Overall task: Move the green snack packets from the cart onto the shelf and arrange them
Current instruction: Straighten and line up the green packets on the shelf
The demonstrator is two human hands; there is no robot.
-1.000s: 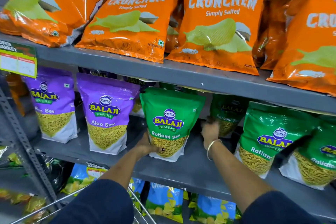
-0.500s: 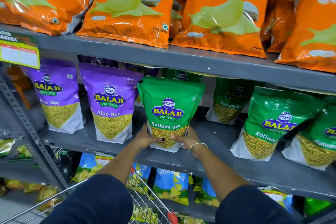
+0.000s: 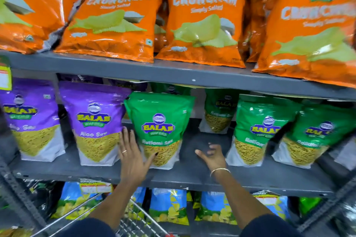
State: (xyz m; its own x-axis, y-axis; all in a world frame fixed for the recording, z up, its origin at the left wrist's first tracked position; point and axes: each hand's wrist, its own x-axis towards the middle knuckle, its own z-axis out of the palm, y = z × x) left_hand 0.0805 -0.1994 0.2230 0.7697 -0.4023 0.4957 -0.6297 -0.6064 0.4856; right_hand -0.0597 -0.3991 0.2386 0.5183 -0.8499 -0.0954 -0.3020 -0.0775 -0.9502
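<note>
Fingers (image 3: 128, 140) of the left hand (image 3: 133, 157) are spread flat and wide, lying against the lower left edge of the green Ratlami Sev packet (image 3: 159, 131), gripping nothing; that packet stands upright on the grey middle shelf (image 3: 192, 180), just beside a purple Aloo Sev packet (image 3: 96, 121); the right hand (image 3: 211, 157) hangs loosely open and empty over bare shelf between this packet and the next green packet (image 3: 258, 131), touching neither; the wire cart (image 3: 133, 219) shows below.
</note>
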